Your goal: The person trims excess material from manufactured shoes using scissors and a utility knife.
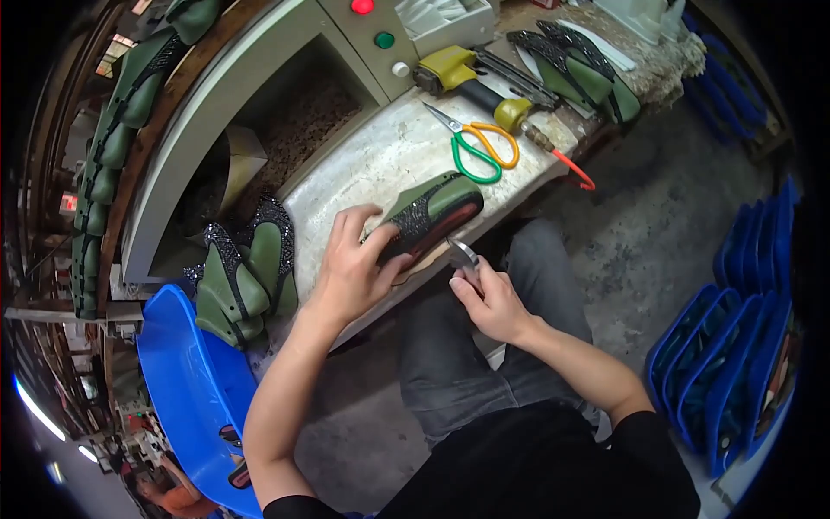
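Note:
A black glittery shoe (418, 227) on a green last lies tilted on its side near the bench's front edge, its dark reddish underside partly turned toward me. My left hand (350, 268) grips it from the left, fingers over the upper and thumb low by the sole. In my right hand (491, 303) is a small hand tool with a curved metal head (463, 254). That head is close to the shoe's sole edge; the handle is mostly hidden in my closed fingers. Beyond the shoe lie scissors (471, 138) with one green and one orange handle.
Behind the scissors rests a yellow-and-black air tool (475, 86) with a red hose (574, 169). More lasted shoes stand at left (238, 281) and back right (581, 73). A machine (251, 78) with buttons, a blue tub (186, 372) and blue bins (718, 363) surround the bench.

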`<state>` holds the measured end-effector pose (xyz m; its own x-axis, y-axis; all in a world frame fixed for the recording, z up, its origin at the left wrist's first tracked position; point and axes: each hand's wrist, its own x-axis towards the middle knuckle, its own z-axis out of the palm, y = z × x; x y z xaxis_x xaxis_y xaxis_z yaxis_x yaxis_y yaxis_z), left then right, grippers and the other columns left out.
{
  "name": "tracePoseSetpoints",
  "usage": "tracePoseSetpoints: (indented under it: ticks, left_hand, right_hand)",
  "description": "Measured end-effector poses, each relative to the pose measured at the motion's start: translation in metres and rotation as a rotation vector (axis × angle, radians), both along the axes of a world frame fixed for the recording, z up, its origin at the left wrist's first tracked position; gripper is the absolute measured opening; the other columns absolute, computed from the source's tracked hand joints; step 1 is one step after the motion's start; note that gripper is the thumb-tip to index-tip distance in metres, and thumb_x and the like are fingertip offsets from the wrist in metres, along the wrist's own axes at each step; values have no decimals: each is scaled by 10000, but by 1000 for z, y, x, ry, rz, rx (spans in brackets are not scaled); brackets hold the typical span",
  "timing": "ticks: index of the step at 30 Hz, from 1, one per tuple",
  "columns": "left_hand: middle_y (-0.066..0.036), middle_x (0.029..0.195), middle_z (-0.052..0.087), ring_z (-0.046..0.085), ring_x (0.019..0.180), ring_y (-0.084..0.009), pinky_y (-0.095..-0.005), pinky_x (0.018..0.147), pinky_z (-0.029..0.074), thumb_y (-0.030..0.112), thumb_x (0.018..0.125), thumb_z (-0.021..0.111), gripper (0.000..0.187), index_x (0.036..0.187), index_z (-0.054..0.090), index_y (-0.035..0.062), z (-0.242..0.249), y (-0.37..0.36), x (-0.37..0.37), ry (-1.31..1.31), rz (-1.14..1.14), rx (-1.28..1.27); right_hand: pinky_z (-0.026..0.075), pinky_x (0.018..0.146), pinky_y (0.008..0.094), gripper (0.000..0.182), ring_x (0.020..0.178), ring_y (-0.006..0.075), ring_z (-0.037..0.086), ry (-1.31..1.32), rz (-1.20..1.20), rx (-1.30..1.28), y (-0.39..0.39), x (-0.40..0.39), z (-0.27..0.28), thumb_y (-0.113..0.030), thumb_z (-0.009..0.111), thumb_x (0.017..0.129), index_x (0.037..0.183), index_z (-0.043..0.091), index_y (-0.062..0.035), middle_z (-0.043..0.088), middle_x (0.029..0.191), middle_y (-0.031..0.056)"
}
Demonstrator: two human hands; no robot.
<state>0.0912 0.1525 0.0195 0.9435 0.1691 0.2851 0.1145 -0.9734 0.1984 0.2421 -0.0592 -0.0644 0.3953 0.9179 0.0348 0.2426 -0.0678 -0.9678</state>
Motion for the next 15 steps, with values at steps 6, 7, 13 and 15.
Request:
tracePoseSetpoints:
  ticks: [6,7,13,15]
  left_hand:
    - [-169,1261,691,685,1045,-341,-411,895,576,44,807,833,504,1281,665,5,-21,-11,-16,-158,-85,165]
    - [-163,1272,693,681,1062,-332,-402,905,573,33,806,832,473,1253,681,8,-24,-10,-16,-171,-84,190]
    - [-166,1242,693,693,1035,-343,-412,894,578,68,839,813,486,1297,675,-14,-7,-21,-7,-185,64,11]
    - [-177,1265,691,697,1055,-357,-416,905,578,64,842,802,528,1341,654,-23,-8,-17,-9,-56,138,-171]
  right_hand:
    - [568,675,313,303,743,194,684,423,224,-148,-5,-19,-1,-229,537,1116,1256,601,32,731,926,94]
    - [576,696,308,319,780,191,695,486,241,-138,-3,-21,-2,-243,528,1123,1261,602,36,733,941,96]
    - [570,696,327,322,849,189,686,521,290,-78,13,-13,-9,-270,511,1120,1194,604,29,736,983,105]
    - [560,662,333,305,789,208,694,507,296,-15,19,-11,-16,-255,530,1111,1196,606,27,741,940,107]
